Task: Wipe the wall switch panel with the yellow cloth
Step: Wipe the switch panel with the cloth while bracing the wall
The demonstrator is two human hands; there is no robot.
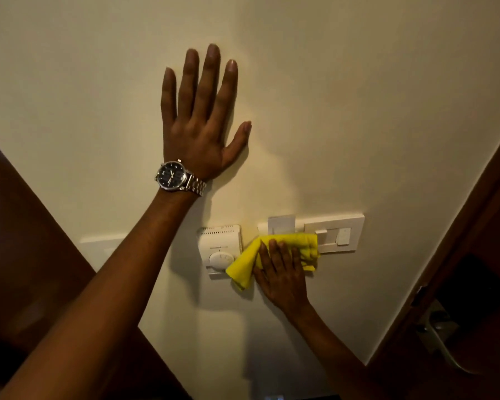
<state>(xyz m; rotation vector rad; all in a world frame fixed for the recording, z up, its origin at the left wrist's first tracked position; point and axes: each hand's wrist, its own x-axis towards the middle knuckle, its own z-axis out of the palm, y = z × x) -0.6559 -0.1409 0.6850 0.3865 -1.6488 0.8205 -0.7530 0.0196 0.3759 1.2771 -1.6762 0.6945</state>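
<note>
A white wall switch panel (337, 233) is mounted low on the cream wall, right of centre. My right hand (282, 272) presses the folded yellow cloth (244, 265) flat against the panel's left part, so that part is covered. The cloth spreads from the panel to the edge of a white thermostat. My left hand (204, 116) lies flat on the bare wall high above, fingers spread, holding nothing. It wears a metal wristwatch.
A white thermostat (218, 249) with a round dial sits just left of the cloth. Another white plate (101, 246) shows behind my left forearm. Dark wooden door frames run along both sides, with a metal door handle (442, 339) at the lower right.
</note>
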